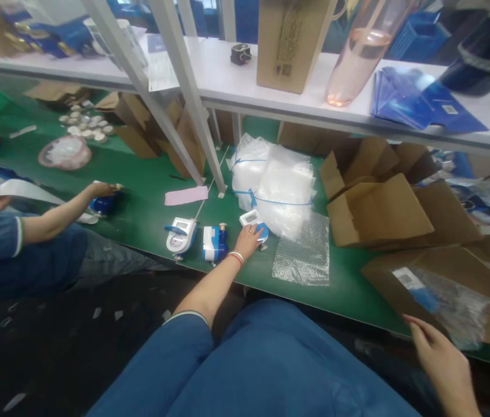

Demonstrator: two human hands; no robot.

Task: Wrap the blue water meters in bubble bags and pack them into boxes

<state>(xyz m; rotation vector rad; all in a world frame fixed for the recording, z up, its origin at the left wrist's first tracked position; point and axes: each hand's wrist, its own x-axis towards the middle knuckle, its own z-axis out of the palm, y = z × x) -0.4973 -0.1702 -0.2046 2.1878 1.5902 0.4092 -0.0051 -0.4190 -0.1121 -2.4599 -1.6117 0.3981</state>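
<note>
My left hand (pixel 246 242) is closed over a white water meter with a blue lid (pixel 262 233) near the table's front edge. To its left lie another white-and-blue water meter (pixel 212 243) on its side and a third meter (pixel 182 234) with its blue lid raised. A flat bubble-wrap bag (pixel 301 252) lies right of my left hand, in front of a stack of bubble-wrap bags (pixel 282 179). My right hand (pixel 440 356) is off the front edge at the right, fingers partly extended, nothing visible in it. Close by, a bubble-wrapped item (pixel 449 304) rests at an open carton.
Open cardboard boxes (pixel 384 211) stand along the right. Metal posts (pixel 193 98) and an overhead shelf (pixel 223 87) hold a carton (pixel 292 46) and a bottle (pixel 358 63). At the left a co-worker's hand (pixel 103 190) touches a blue meter; a pink cloth (pixel 186 196) lies between.
</note>
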